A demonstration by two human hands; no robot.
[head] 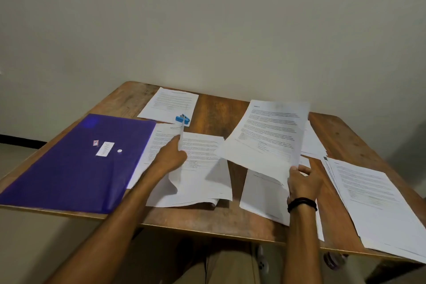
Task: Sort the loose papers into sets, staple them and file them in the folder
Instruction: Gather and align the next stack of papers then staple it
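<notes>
A purple folder lies flat at the table's left. Right of it is a pile of printed sheets. My left hand pinches one sheet of that pile and lifts it on edge. My right hand holds a printed sheet up above the table's middle, gripped at its near corner. A small blue stapler sits behind the left pile, on the corner of a far sheet. Under the raised sheet lies another pile.
A thick stack of papers runs along the right, overhanging the table's front edge. More sheets lie at the back right. The wooden table stands against a plain wall. My legs show below the front edge.
</notes>
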